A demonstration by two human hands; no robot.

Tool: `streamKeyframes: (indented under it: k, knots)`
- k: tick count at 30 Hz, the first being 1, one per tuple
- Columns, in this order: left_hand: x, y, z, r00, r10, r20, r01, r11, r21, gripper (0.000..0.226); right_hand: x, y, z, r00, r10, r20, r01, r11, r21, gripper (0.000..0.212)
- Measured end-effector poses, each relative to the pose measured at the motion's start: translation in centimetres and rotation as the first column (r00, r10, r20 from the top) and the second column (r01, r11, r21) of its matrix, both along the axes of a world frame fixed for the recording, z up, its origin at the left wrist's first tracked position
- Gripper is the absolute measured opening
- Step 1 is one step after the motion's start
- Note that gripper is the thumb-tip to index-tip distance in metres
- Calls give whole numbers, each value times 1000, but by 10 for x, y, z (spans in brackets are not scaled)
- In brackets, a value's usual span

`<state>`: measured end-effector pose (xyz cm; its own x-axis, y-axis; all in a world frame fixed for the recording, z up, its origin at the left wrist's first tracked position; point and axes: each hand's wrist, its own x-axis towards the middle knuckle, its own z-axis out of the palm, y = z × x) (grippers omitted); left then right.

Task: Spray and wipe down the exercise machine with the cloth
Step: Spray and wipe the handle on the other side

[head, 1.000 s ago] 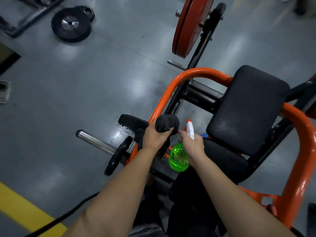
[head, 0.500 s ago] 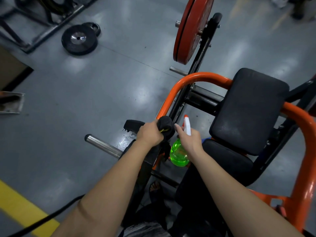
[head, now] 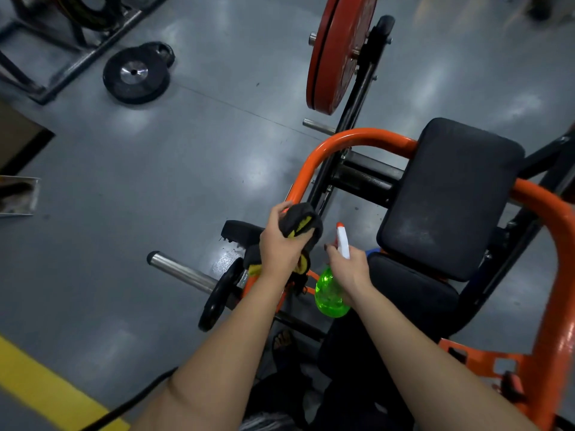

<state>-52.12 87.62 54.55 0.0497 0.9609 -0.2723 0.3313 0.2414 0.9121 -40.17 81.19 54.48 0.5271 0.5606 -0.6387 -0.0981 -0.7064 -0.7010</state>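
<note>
Head view: my left hand grips the cloth on the orange tube, which runs away from me then bends right; right hand holds the spray bottle just beside.

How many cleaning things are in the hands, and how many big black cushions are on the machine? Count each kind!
cloth: 1, in the left hand
spray bottle: 1, in the right hand
big black cushions: 2, the back pad and the seat pad
Total: 4
</note>
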Motion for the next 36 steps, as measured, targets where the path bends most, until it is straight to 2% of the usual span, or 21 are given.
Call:
streamKeyframes:
  k: [2, 4, 7, 10, 11, 13, 16, 18, 22, 24, 27, 29, 31, 34, 36]
  knots:
    - [7, 0, -17, 984, 124, 132, -109, 988, -111, 52, 3, 0, -3, 1000, -8, -6, 8, 1000, -7, 22]
    - [11, -2, -31, 987, 149, 68, -136, 977, -164, 38, 3, -2, -4, 1000, -12, -18, 12, 1000, 4, 20]
    - [7, 3, -40, 996, 83, -18, -84, 986, -146, 22, 3, 2, -7, 999, 0, -36, 1, 1000, 10, 19]
    - [-11, 16, -51, 988, -149, -46, 138, 975, -176, 18, 6, 3, -13, 999, 16, -52, -16, 1000, 7, 18]
    - [-19, 22, -54, 966, -254, -46, 240, 949, -203, 18, 7, 3, -14, 998, 28, -57, -28, 1000, 3, 18]
    - [-30, 36, -56, 901, -429, -55, 399, 873, -279, 32, 8, 4, -16, 997, 53, -53, -53, 999, -10, 18]
    - [-33, 48, -48, 829, -552, -87, 487, 790, -372, 29, 8, 4, -16, 995, 93, -28, -93, 995, -26, 21]
    - [-30, 48, -41, 846, -531, -49, 469, 785, -405, 19, 7, 4, -14, 995, 102, -21, -102, 994, -36, 22]
    - [-30, 43, -44, 897, -437, 62, 419, 798, -433, 24, 4, 1, -14, 995, 96, -29, -97, 995, -31, 21]
    - [-28, 35, -46, 936, -348, 51, 339, 851, -401, 27, 2, -2, -16, 997, 76, -33, -77, 997, -20, 20]
    - [-21, 18, -44, 977, -211, 27, 209, 928, -310, 21, -2, -8, -13, 996, 76, -41, -77, 997, -17, 25]
    - [-18, 9, -38, 981, -185, -49, 166, 949, -268, 18, -6, -10, -13, 996, 90, -27, -91, 996, -12, 29]
    - [-21, 5, -28, 947, -225, -227, 173, 958, -227, 21, -10, -12, -12, 997, 82, -11, -82, 997, -12, 30]
    - [-36, 0, -11, 763, -384, -520, 317, 923, -217, 18, -14, -15, -10, 999, 30, -28, -31, 999, -20, 24]
    - [-45, -3, -1, 675, -451, -584, 384, 890, -245, 4, -17, -16, -6, 999, 7, -50, -8, 1000, -16, 20]
